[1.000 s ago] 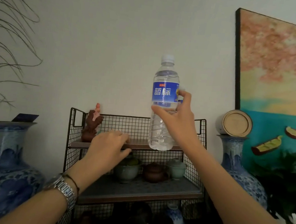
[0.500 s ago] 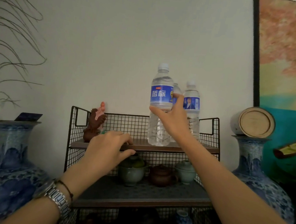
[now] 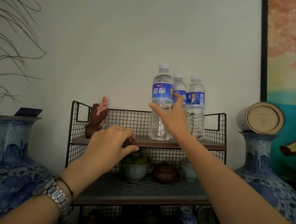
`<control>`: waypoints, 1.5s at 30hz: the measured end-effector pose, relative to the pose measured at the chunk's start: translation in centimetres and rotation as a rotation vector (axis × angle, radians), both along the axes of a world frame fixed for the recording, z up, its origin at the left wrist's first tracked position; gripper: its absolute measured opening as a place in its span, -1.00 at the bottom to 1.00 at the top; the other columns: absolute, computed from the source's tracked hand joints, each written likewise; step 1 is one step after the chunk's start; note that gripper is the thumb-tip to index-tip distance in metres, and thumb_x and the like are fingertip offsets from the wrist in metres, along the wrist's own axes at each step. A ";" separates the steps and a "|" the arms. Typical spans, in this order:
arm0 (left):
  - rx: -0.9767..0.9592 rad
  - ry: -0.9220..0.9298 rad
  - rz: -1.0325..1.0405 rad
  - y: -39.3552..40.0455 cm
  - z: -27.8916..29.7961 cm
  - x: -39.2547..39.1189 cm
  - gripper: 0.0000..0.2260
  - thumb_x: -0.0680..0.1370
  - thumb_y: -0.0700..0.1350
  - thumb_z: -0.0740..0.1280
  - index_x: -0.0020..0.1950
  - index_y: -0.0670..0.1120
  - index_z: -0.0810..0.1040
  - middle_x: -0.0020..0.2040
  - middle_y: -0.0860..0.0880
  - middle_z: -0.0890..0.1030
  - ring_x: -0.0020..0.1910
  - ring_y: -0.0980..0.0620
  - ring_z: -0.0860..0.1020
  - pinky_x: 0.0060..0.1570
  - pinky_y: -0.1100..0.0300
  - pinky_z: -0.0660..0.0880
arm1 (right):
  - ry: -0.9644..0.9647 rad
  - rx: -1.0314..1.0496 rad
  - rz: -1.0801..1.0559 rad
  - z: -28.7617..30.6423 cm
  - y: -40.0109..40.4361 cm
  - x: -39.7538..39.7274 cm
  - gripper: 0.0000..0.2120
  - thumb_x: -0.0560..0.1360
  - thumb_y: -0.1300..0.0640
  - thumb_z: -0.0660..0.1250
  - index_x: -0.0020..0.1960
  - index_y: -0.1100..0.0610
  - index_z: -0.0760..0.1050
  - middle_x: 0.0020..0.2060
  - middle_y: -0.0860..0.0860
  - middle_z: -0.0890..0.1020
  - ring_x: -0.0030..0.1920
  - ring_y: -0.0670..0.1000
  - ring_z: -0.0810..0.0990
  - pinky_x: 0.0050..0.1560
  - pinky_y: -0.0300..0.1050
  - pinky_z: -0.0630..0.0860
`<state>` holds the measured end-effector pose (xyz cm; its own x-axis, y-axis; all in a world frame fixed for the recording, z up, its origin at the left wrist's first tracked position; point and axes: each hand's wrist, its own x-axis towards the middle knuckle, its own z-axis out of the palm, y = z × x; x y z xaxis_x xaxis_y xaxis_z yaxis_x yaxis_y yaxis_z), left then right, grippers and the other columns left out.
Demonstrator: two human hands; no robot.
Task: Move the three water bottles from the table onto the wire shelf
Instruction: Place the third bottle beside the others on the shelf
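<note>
Three clear water bottles with blue labels stand upright on the top board of the black wire shelf (image 3: 212,147). The front bottle (image 3: 162,88) is nearest me. A second bottle (image 3: 179,86) is partly hidden behind it, and a third bottle (image 3: 196,98) stands to the right. My right hand (image 3: 172,117) wraps the front bottle at mid-height, thumb on its left side and fingers on its right. My left hand (image 3: 109,144) grips the front edge of the top board, fingers above and thumb beneath.
A brown rooster figurine (image 3: 96,119) stands at the top board's left end. On the lower board are a green cup (image 3: 134,170), a brown teapot (image 3: 164,173) and a lidded cup (image 3: 187,171). Large blue-and-white vases (image 3: 8,161) (image 3: 263,177) flank the shelf. A round tin (image 3: 264,117) lies on the right vase.
My right hand has lowered the front bottle from the air onto the top board, in front of the other two. My left hand has stayed on the board's edge.
</note>
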<state>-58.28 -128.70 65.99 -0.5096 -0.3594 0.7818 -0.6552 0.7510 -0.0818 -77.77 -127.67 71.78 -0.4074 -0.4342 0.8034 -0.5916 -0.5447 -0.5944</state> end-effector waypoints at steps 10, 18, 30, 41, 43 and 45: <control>-0.030 0.015 -0.025 -0.3 -0.2 0.0 -0.78 0.46 0.20 0.29 0.03 0.15 0.53 -0.07 0.16 0.57 -0.06 0.16 0.49 -0.15 0.18 0.51 | 0.514 0.078 -0.297 -2.1 5.8 -0.7 -0.12 0.28 0.00 0.55 0.46 -0.11 0.14 0.30 0.06 0.35 0.24 0.00 0.38 0.24 -0.07 0.38; -0.034 0.023 -0.033 -0.8 -0.3 0.0 -0.80 0.45 0.21 0.30 -0.02 0.16 0.53 -0.10 0.16 0.57 -0.08 0.17 0.48 -0.22 0.20 0.46 | 0.610 0.248 -0.400 -2.3 5.4 -0.5 -0.29 0.32 0.07 0.54 0.39 -0.10 0.33 0.26 0.07 0.30 0.27 0.06 0.31 0.28 -0.07 0.32; -0.024 0.032 -0.049 -1.0 -0.3 0.1 -0.80 0.45 0.21 0.30 -0.02 0.16 0.54 -0.11 0.17 0.56 -0.10 0.19 0.47 -0.22 0.20 0.49 | 0.557 0.254 -0.388 -1.7 2.4 -1.3 -0.28 0.28 0.18 0.57 0.36 -0.06 0.37 0.24 0.07 0.32 0.20 0.09 0.41 0.29 -0.04 0.37; -0.018 0.045 -0.052 -1.0 -0.3 0.1 -0.79 0.43 0.24 0.28 -0.04 0.18 0.53 -0.12 0.18 0.56 -0.09 0.18 0.49 -0.16 0.11 0.54 | 0.590 0.298 -0.451 -1.1 -0.1 -2.0 -0.28 0.27 0.19 0.57 0.34 -0.07 0.36 0.24 0.09 0.34 0.16 0.10 0.45 0.20 0.04 0.45; -0.021 0.044 -0.051 -1.1 -0.3 0.1 -0.78 0.43 0.25 0.28 -0.04 0.18 0.53 -0.12 0.17 0.57 -0.09 0.19 0.48 -0.17 0.12 0.54 | 0.597 0.299 -0.462 -1.1 -0.4 -2.1 -0.29 0.27 0.19 0.57 0.34 -0.06 0.37 0.24 0.09 0.35 0.15 0.10 0.46 0.19 0.05 0.48; -0.022 0.045 -0.054 -1.3 -0.3 0.0 -0.77 0.43 0.25 0.28 -0.03 0.17 0.54 -0.12 0.18 0.56 -0.09 0.19 0.48 -0.17 0.14 0.53 | 0.590 0.295 -0.464 -1.0 -0.6 -2.1 -0.30 0.27 0.20 0.57 0.33 -0.05 0.37 0.25 0.10 0.35 0.14 0.10 0.47 0.19 0.04 0.48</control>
